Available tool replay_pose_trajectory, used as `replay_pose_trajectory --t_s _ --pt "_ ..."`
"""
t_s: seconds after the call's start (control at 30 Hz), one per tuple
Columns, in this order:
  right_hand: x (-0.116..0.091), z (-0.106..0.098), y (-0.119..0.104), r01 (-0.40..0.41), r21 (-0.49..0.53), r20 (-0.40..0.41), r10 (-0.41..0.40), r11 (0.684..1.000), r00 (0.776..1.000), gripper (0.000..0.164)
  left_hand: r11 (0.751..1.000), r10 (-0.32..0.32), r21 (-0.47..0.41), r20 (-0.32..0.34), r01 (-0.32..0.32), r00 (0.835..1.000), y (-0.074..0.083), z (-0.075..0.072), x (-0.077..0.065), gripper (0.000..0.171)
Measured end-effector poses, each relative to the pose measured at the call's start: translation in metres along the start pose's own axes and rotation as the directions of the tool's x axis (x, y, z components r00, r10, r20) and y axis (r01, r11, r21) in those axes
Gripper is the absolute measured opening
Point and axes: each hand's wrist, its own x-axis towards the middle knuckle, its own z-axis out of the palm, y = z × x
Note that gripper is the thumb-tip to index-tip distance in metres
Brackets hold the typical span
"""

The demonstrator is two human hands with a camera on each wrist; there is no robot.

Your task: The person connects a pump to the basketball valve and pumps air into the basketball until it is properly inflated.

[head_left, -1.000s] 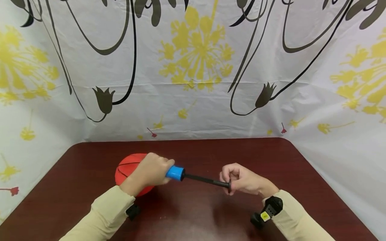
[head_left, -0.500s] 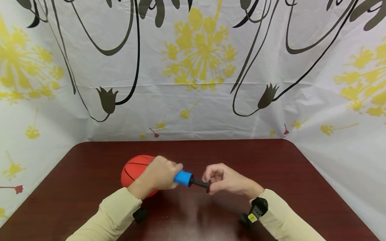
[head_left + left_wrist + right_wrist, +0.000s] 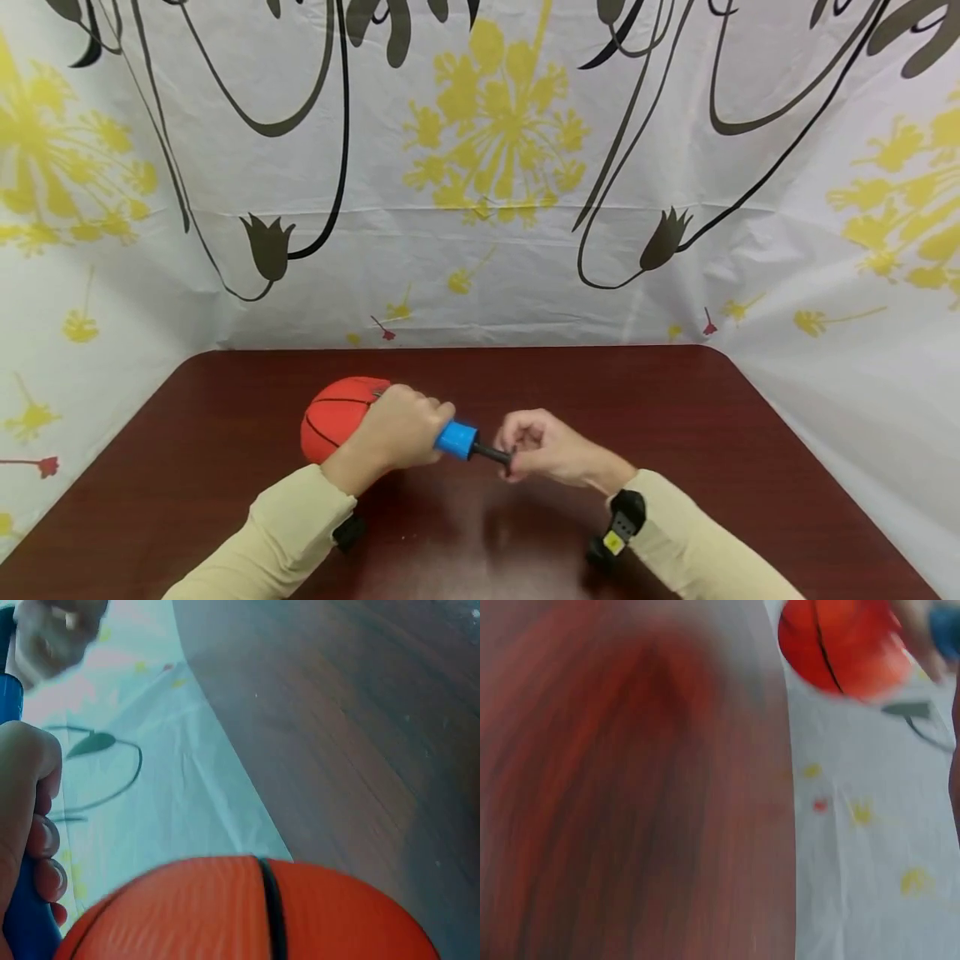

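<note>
A person's left hand [image 3: 401, 429] was curled firmly around a glossy blue plastic tube [image 3: 456, 439], gripping it above the middle of a dark reddish-brown wooden table [image 3: 600, 392]. A thin black rod [image 3: 490, 452] stuck out of the tube's right end, sloping slightly down towards the near side. The person's right hand [image 3: 551, 450], just to the right, pinched the rod's outer end between thumb and bent fingers; only a short length of rod showed between the two hands.

To the left of the left hand, and partly hidden behind it, was a red-orange ball [image 3: 330, 425] with black curved lines, like a small basketball. The left hand covered the tube's other end, so whether it joined the ball could not be told. The left wrist view showed the ball large and close, with fingers wrapped round the tube at its left.

Both arms wore cream sleeves [image 3: 690, 533], with a black device [image 3: 628, 512] at the right wrist. Beyond the table's far edge hung a white sheet [image 3: 360, 292] printed with yellow flowers and dark curling stems.
</note>
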Motion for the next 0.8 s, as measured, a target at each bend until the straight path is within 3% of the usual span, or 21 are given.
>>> replay_pose_trajectory --t_s 0.13,0.27,0.43,0.53,0.63,0.8 --pt "0.006 0.01 0.002 -0.073 -0.054 -0.066 0.069 0.996 0.995 0.01 1.0 0.008 -0.008 0.024 -0.007 1.0 0.004 0.0 -0.001 0.028" --pt "-0.002 0.008 -0.009 -0.12 -0.074 -0.048 0.117 0.99 0.992 0.012 0.999 0.019 -0.039 0.029 -0.018 0.999 0.0 0.002 -0.007 0.029" --pt "-0.025 -0.008 -0.025 -0.04 -0.013 0.06 0.041 0.999 0.997 0.01 0.999 -0.021 -0.037 -0.027 0.02 0.999 -0.012 0.0 -0.016 0.032" --pt "-0.032 -0.015 -0.029 0.018 0.007 0.105 -0.018 1.0 0.994 0.008 0.999 -0.034 -0.023 -0.025 0.034 0.999 -0.016 -0.001 -0.017 0.031" --pt "-0.023 -0.012 -0.024 0.056 -0.01 0.101 -0.055 0.998 0.993 0.012 0.999 -0.033 -0.011 -0.005 0.033 0.999 -0.014 -0.003 -0.012 0.031" --pt "0.004 0.004 -0.015 0.048 -0.171 0.037 -0.042 0.984 0.998 0.018 1.0 0.01 -0.015 0.016 -0.009 1.0 -0.004 -0.006 0.003 0.029"
